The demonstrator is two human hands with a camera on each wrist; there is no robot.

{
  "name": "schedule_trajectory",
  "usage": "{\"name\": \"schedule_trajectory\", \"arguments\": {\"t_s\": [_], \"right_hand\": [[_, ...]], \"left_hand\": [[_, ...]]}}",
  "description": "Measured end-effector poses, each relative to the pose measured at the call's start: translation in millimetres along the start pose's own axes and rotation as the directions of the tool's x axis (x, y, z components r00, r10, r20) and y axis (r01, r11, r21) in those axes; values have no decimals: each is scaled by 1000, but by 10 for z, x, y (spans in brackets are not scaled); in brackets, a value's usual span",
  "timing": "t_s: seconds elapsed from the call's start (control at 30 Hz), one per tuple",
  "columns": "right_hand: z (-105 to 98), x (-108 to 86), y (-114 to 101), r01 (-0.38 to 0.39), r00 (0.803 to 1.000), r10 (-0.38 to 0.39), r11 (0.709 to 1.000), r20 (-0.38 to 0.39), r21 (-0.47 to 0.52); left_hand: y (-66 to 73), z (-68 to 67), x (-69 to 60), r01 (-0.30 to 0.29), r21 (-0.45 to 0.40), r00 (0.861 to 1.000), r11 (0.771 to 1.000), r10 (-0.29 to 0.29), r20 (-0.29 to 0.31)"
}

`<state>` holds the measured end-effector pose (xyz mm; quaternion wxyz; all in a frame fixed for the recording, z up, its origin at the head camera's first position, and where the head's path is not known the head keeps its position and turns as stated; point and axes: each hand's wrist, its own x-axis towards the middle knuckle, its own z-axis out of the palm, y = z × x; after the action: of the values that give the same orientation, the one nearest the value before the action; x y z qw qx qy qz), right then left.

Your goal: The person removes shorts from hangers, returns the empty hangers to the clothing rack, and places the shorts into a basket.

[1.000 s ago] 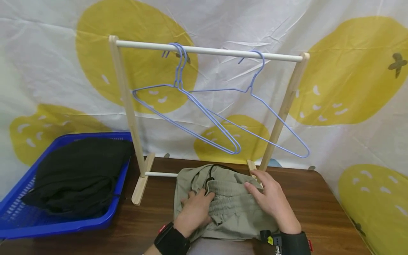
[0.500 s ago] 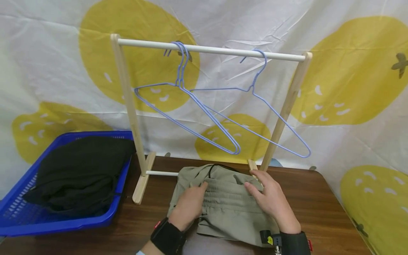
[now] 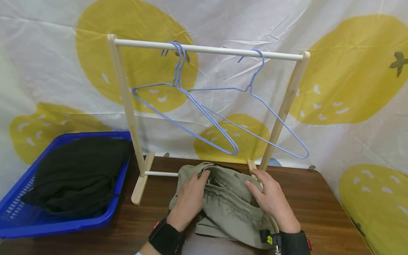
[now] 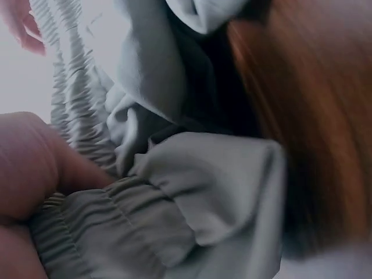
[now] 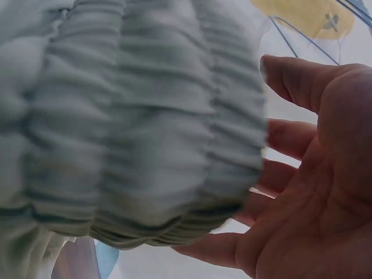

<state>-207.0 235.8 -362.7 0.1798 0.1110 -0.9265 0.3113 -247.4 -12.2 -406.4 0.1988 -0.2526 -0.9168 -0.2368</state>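
Observation:
Grey-green pants with a gathered elastic waistband are bunched on the brown table. My left hand pinches the left side of the waistband, its thumb inside the edge in the left wrist view, where the gathered cloth folds over. At the right side of the pants is my right hand, its fingers loosely extended along the cloth. In the right wrist view, that hand's fingers are spread beside the waistband and do not grip it. The pants' far side is partly hidden by the hands and folds.
A wooden rack with a white top bar stands behind the pants. Blue wire hangers hang from it, two together and one farther right. A blue basket with dark folded clothing stands on the left of the table.
My left hand has shifted from on top of the waistband to its left edge and lifted it, so the waist opening now gapes. The right hand has stayed nearly still.

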Motion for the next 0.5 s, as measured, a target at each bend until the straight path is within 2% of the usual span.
{"name": "schedule_trajectory", "arguments": {"t_s": [0.1,0.27,0.5], "right_hand": [[-13,4,-2,-6,1000,6,1000,10,2],[-53,-4,14,-25,1000,25,1000,19,15],[-123,-14,49,-42,999,42,999,-19,21]], "left_hand": [[67,-1,42,2,11,999,1000,-1,-42],[183,30,81,-28,82,994,996,36,-101],[334,107,140,-75,153,992,985,90,-90]]}}
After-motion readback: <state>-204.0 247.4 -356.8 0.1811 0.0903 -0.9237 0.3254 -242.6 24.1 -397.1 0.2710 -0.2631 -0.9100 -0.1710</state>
